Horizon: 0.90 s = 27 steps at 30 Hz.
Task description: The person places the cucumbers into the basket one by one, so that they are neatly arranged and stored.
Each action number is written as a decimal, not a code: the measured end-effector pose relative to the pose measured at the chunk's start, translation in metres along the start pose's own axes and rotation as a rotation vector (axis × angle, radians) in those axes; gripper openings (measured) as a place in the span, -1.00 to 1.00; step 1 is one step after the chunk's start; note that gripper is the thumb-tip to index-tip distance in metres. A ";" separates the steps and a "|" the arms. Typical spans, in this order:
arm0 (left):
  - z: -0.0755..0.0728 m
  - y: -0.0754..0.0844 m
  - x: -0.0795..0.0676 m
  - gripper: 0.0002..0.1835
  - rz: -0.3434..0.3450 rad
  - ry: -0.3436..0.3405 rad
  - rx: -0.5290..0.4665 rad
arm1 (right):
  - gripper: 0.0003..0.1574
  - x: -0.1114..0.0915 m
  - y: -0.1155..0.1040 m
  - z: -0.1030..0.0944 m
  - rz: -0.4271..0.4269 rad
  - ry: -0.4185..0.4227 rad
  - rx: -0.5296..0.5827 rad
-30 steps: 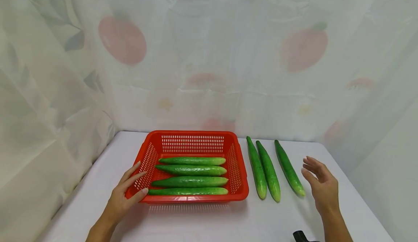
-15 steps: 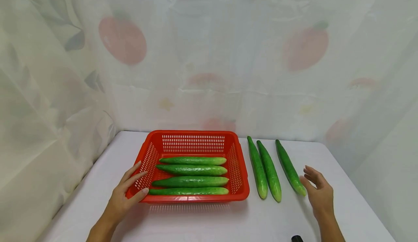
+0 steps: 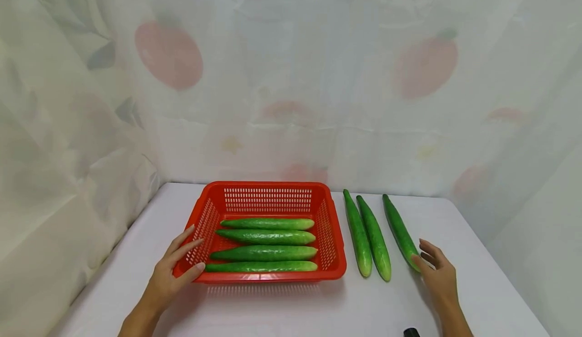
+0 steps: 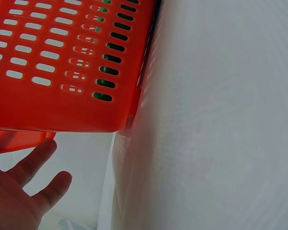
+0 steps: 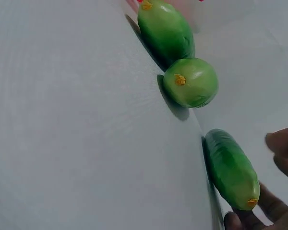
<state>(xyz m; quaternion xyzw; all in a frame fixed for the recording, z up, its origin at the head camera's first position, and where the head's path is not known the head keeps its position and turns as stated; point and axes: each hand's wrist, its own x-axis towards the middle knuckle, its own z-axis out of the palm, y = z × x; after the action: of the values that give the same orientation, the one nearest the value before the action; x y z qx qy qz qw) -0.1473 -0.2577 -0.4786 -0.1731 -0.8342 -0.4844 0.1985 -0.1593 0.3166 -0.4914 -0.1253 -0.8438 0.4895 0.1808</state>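
Observation:
Several green cucumbers (image 3: 265, 237) lie side by side across the red plastic basket (image 3: 268, 277). My left hand (image 3: 165, 276) rests at the basket's left front corner, fingers spread over the rim and thumb at the front edge. In the left wrist view two fingers (image 4: 57, 184) extend straight just below the basket's slotted wall. To the right, my right hand (image 3: 440, 275) is at the pale near end of the rightmost cucumber (image 3: 400, 228). The right wrist view shows fingers beside and under that cucumber (image 5: 230, 167), with the thumb (image 5: 283, 143) apart from it.
Two more cucumbers (image 3: 358, 236) (image 3: 375, 238) lie close together between the basket and the rightmost one. A black object (image 3: 411, 332) shows at the bottom edge. A white cloth covers the table (image 3: 273, 311); printed curtains (image 3: 291, 84) hang behind and at the left.
My right hand has moved left and nearer, reaching the near end of the rightmost cucumber. The left hand, the basket and the cucumbers have stayed in place.

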 end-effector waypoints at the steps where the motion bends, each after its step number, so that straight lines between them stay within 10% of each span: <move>1: 0.000 0.000 0.000 -0.46 -0.004 0.000 -0.001 | -0.37 0.000 0.002 0.001 -0.012 -0.008 -0.013; 27: 0.000 0.004 0.000 -0.48 0.006 0.002 -0.004 | -0.41 -0.002 0.012 0.012 0.042 0.043 -0.187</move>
<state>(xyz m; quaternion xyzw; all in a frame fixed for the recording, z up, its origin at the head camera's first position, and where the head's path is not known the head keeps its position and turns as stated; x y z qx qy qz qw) -0.1450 -0.2561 -0.4754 -0.1754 -0.8325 -0.4859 0.2003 -0.1621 0.3126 -0.5080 -0.1697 -0.8789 0.4095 0.1761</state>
